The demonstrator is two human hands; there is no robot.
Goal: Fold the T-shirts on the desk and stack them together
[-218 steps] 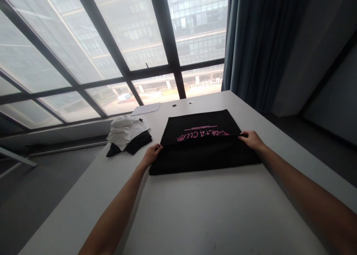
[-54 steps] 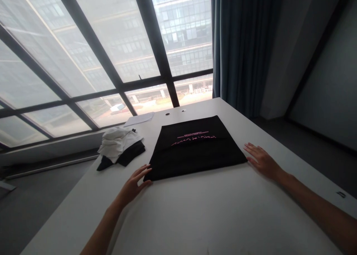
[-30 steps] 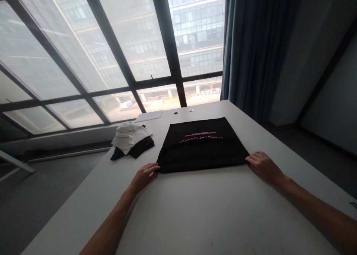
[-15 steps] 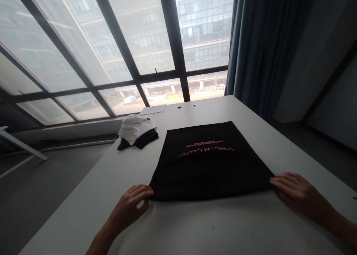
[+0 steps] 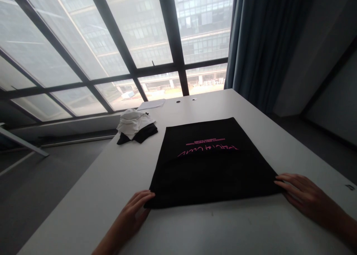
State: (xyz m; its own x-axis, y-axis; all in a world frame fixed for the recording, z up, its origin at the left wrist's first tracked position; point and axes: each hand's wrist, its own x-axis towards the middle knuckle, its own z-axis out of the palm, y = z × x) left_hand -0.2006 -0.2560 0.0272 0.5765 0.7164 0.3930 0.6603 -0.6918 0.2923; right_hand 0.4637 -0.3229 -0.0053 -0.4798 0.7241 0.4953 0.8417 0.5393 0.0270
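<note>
A black cloth garment (image 5: 214,177), apparently a folded T-shirt, lies in a near-square on the white table (image 5: 189,232). Pink lettering across its far half appears upside down from here. My left hand (image 5: 136,208) is closed on the near left corner, fingers on top and the thumb mostly hidden. At the near right corner, my right hand (image 5: 298,188) pinches the cloth, its thumb out of sight below. The near edge runs fairly straight between both hands.
Toward the far left of the table sits a heap of white cloth (image 5: 132,121) over black cloth (image 5: 146,132). Behind it lies a white sheet (image 5: 150,104). Windows (image 5: 150,32) and a blue curtain (image 5: 256,50) stand beyond the table.
Both hands have drawn the garment's near edge slightly toward me. The right hand has also shifted outward with its corner, so the near edge looks wider. The camera view has tilted down a little.
</note>
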